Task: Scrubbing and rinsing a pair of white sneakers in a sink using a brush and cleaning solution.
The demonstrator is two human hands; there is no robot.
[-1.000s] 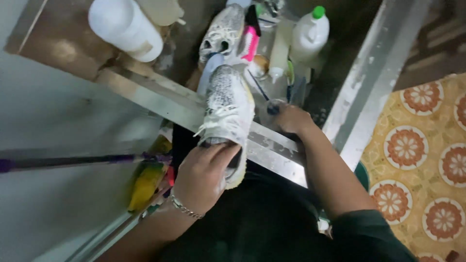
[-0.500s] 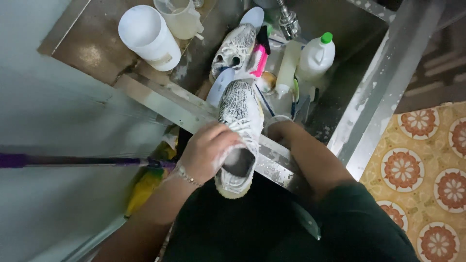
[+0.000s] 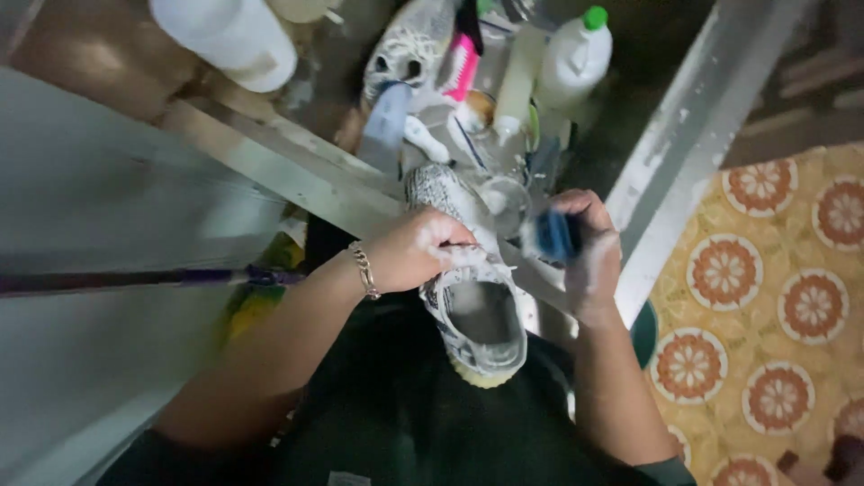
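A grey-and-white knit sneaker (image 3: pixel 472 310) lies over the sink's metal front edge (image 3: pixel 288 171), its opening facing up and its heel toward me. My left hand (image 3: pixel 416 250), with a chain bracelet at the wrist, grips the shoe across its laces. My right hand (image 3: pixel 585 247) is wet and soapy and closed around a blue brush (image 3: pixel 553 236) just right of the shoe. A second matching sneaker (image 3: pixel 409 45) sits farther back in the sink.
A white bottle with a green cap (image 3: pixel 571 58), a pink brush (image 3: pixel 462 63), a large white container (image 3: pixel 229 36) and glassware crowd the sink. A purple stick (image 3: pixel 135 279) crosses at left. Orange patterned floor (image 3: pixel 765 297) lies at right.
The sneaker has been pulled nearer to me over the sink edge. My right hand has come up from beside the shoe and now holds the blue brush.
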